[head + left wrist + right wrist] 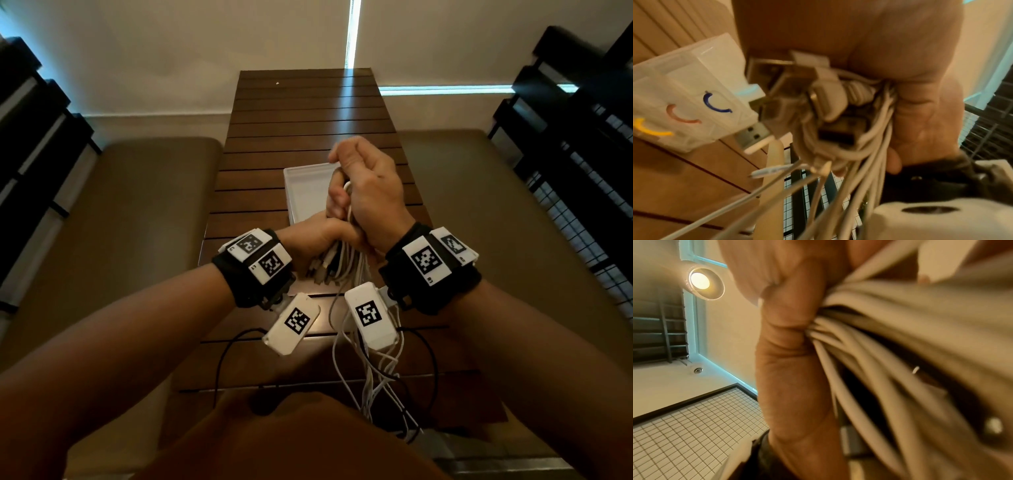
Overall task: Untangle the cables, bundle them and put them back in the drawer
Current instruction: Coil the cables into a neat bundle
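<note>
Both hands meet above the near half of a dark slatted wooden table (308, 113). Left hand (310, 240) sits low, fingers curled round a bunch of white cables (346, 260); the left wrist view shows the grip closed just behind a cluster of USB plugs (777, 104), which fan out past the palm toward the table's left edge. Right hand (370, 192) sits just above and touching the left, fingers folded tight on the same cables; thumb and forefinger also pinch a strand raised at the top of the fist. The right wrist view confirms the strands (869, 353) pressed between palm and curled fingers, though much of it is blurred. Loose cable lengths hang down from the two fists, over the near table edge, toward the person's lap. A thin black cable (222, 363) loops across the near edge as well. A white open drawer tray (301, 192) lies on the table centre, directly behind the hands; its front carries blue, orange and yellow arc marks (684, 116). Padded benches (137, 212) flank the table on both sides.
</note>
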The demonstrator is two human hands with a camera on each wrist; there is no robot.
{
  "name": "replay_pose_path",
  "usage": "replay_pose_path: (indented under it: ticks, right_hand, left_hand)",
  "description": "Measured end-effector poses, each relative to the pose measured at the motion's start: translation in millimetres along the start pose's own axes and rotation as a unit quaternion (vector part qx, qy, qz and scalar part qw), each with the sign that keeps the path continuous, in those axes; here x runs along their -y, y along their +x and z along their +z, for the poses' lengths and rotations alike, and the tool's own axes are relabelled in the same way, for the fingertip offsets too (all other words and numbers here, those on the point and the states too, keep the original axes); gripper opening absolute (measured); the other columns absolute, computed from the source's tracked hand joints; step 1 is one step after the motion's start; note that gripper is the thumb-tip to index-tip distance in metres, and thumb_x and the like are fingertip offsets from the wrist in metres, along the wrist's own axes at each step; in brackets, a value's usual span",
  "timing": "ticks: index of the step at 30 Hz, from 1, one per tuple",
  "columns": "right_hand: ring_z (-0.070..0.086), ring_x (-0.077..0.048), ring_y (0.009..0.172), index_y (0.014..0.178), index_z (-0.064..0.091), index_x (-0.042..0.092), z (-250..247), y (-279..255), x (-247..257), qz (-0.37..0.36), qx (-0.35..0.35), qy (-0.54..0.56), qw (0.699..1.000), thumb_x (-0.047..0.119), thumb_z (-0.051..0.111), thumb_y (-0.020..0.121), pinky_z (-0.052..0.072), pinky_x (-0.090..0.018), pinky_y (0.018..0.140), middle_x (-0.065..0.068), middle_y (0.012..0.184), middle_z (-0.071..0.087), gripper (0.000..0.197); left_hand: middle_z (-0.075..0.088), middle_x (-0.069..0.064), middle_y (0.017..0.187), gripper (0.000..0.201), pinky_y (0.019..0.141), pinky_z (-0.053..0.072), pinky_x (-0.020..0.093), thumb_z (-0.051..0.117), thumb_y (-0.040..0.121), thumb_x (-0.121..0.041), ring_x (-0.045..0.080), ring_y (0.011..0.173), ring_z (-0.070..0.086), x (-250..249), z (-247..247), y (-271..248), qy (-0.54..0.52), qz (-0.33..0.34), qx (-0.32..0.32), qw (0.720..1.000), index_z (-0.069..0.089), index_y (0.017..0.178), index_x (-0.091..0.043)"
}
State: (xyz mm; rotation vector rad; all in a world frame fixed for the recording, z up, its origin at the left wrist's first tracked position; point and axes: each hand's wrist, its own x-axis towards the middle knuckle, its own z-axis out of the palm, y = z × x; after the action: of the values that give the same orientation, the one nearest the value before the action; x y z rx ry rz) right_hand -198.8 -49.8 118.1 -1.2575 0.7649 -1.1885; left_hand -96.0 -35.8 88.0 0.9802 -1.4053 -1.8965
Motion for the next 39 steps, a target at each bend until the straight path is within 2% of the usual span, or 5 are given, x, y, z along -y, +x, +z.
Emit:
replay_pose_path:
  ticks: [11, 14, 18, 27, 39]
  right_hand:
    - [0.052, -0.012, 0.120, 0.147, 0.028, 0.028, -24.5, -10.0, -10.8, -0.011, 0.098, -0.255, 0.962, 0.054, 0.028, 0.098, 0.041, -0.024, 0.096, -0.005, 0.125, 0.055, 0.055]
    - [0.044, -0.015, 0.129, 0.149, 0.003, 0.043, -33.9, -25.2, -24.4, 0.107, 0.162, -0.234, 0.953, 0.069, 0.063, 0.073, 0.044, -0.035, 0.100, -0.003, 0.147, 0.036, 0.101]
    - [0.063, -0.004, 0.104, 0.145, 0.020, 0.033, -27.7, -38.4, -52.9, 0.177, 0.248, -0.216, 0.928, 0.007, 0.077, 0.077, 0.052, -0.024, 0.088, -0.001, 0.123, 0.059, 0.093]
    - [0.053, -0.014, 0.054, 0.100, 0.060, 0.011, -45.8, -24.2, -46.3, 0.196, 0.245, -0.181, 0.932, 0.019, 0.046, 0.101, 0.046, -0.026, 0.052, 0.002, 0.067, 0.056, 0.016]
    - [0.062, -0.018, 0.077, 0.119, 0.048, 0.022, -10.9, -34.5, -56.8, 0.035, 0.120, -0.458, 0.880, 0.023, 0.057, 0.094, 0.051, -0.035, 0.066, -0.003, 0.093, 0.066, 0.026]
  left_hand:
    - [0.051, 0.006, 0.055, 0.008, 0.084, 0.055, 0.039, 0.058, 0.082, -0.006, 0.017, 0.052, 0.056, 2.9, -15.6, -10.8, -0.032, -0.109, 0.016, 0.993, 0.063, 0.077, -0.003]
    - [0.050, 0.008, 0.064, 0.013, 0.056, 0.053, 0.027, 0.060, 0.078, -0.016, 0.016, 0.049, 0.055, 4.4, -29.4, -16.1, -0.087, -0.106, -0.026, 0.990, 0.058, 0.069, -0.008]
    - [0.050, 0.003, 0.063, 0.028, 0.071, 0.049, 0.033, 0.048, 0.089, -0.022, 0.020, 0.068, 0.053, 4.1, -38.1, -18.3, -0.214, -0.072, -0.076, 0.971, 0.054, 0.064, -0.012]
    - [0.059, 0.006, 0.064, 0.033, 0.100, 0.045, 0.047, 0.047, 0.088, -0.024, 0.028, 0.096, 0.067, -1.6, -34.6, -27.7, -0.387, 0.039, -0.136, 0.911, 0.048, 0.057, -0.012]
    - [0.042, -0.003, 0.049, 0.035, 0.061, 0.050, 0.030, 0.052, 0.094, -0.025, 0.014, 0.047, 0.042, -11.0, -63.3, -8.2, -0.378, 0.079, -0.387, 0.837, 0.042, 0.060, -0.017]
